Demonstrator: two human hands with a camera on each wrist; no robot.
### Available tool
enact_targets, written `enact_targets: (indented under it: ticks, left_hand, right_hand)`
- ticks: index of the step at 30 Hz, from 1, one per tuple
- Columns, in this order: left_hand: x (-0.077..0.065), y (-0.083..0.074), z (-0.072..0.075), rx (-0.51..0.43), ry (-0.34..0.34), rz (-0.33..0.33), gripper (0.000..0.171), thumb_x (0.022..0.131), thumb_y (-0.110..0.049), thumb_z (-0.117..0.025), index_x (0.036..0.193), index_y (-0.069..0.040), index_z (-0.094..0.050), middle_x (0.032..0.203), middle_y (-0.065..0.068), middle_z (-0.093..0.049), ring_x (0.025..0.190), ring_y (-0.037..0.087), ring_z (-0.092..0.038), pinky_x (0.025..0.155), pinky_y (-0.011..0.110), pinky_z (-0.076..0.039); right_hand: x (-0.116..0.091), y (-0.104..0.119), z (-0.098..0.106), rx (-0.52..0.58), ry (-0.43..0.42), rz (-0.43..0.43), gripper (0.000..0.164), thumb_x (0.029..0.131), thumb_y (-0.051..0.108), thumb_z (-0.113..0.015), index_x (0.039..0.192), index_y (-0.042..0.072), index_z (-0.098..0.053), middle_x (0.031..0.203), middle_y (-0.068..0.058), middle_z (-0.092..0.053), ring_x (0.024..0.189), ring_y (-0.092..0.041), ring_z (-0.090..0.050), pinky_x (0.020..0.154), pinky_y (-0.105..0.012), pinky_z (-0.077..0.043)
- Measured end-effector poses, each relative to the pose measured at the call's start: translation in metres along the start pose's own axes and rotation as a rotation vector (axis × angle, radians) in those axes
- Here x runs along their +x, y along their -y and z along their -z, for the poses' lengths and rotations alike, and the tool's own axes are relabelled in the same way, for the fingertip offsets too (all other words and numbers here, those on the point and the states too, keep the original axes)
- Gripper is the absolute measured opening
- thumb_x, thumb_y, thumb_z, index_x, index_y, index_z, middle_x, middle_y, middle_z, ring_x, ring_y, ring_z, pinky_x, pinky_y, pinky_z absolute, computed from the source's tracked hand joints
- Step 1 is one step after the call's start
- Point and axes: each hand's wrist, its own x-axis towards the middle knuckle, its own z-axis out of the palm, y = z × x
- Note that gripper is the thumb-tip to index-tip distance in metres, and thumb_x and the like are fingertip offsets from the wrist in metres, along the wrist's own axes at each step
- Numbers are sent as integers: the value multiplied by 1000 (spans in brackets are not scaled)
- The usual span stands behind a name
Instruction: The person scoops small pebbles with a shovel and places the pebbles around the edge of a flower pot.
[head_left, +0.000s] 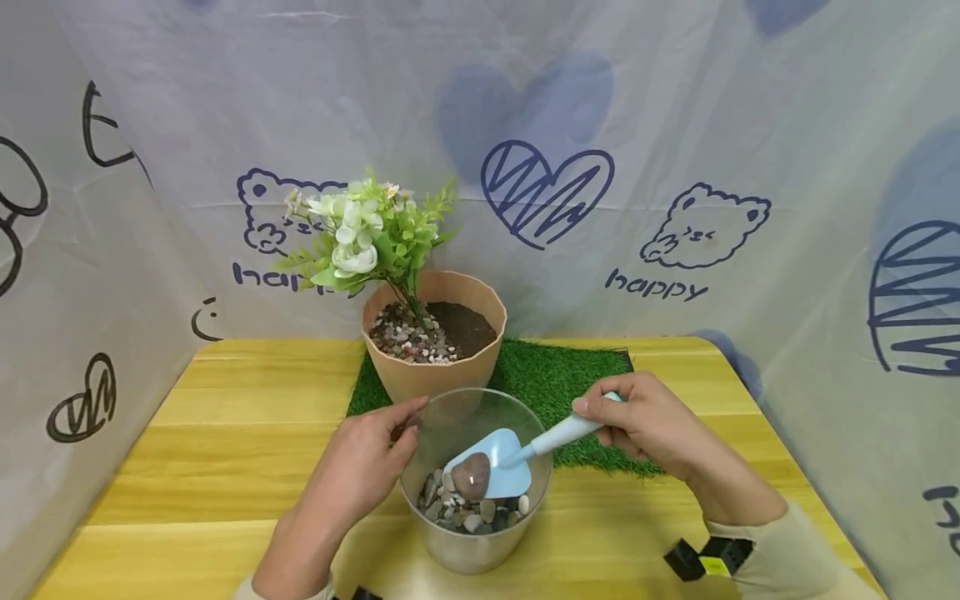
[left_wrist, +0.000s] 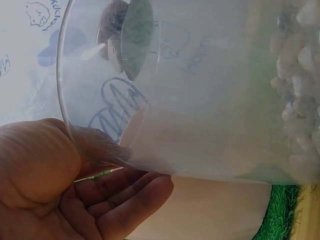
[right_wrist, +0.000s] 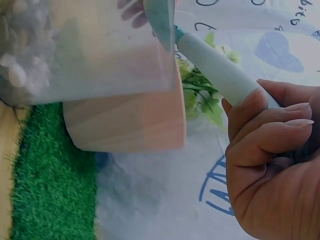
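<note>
A clear plastic bucket with mixed pebbles in its bottom stands at the front of the table. My left hand holds its left rim, fingers curved against the wall. In my right hand is the pale handle of a light blue scoop, gripped between thumb and curled fingers. The scoop's blade tilts down inside the bucket, above the pebbles, and bears a large brownish stone. In the right wrist view the handle slants from the bucket's rim up to my fingers.
Right behind the bucket, a peach flowerpot holds dark soil, small stones and a white-flowered plant. It stands on a green turf mat. A printed cloth hangs behind and beside the wooden table.
</note>
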Motion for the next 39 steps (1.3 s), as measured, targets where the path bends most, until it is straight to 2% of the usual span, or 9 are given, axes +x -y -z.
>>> enact_targets:
  ticks: [4,10,17,24,33,39]
  left_hand:
    - [-1,-1,-1,4,-13,-1,42,101,-15,-60,141,-18,-70,120,3,-77,80,14,-61,72,34,-50]
    - [-3,-1,-3,-24,-4,23,42,101,-15,-60,142,-19,-69,120,5,-77,69,12,-56,63,32,-47]
    - [-5,2,-6,-1,-13,6,41,101,-15,-62,141,-18,-70,121,4,-77,79,13,-61,71,33,-50]
    - [-5,1,-5,-3,-9,1,41,101,-14,-62,141,-18,-70,121,5,-77,79,13,-60,70,33,-49]
    - [-3,-1,-3,1,-8,0,41,101,-14,-61,140,-18,-71,119,3,-77,78,13,-59,70,33,-49]
    - [-1,-1,0,-17,8,15,41,101,-14,-61,142,-19,-70,113,2,-76,65,12,-52,62,32,-45]
  right_hand:
    - [-2,5,6,7,-33,4,35,106,23,-64,92,-8,-69,64,-2,-56,41,-6,-31,39,-22,-28]
    - [-2,9,11,15,-56,15,33,106,24,-64,90,-4,-70,62,0,-56,39,-6,-32,38,-24,-29]
    - [-1,9,13,46,-55,13,33,107,25,-63,86,0,-70,60,1,-56,38,-6,-31,37,-25,-29]
    - [3,15,15,49,-107,14,34,106,26,-64,80,4,-69,57,2,-55,38,-6,-32,37,-24,-30]
    - [21,32,22,95,-208,11,32,107,28,-61,93,0,-69,57,3,-56,40,-7,-39,39,-24,-38]
    - [46,46,27,122,-321,31,37,107,30,-62,105,-6,-66,59,4,-57,41,-6,-42,41,-24,-43]
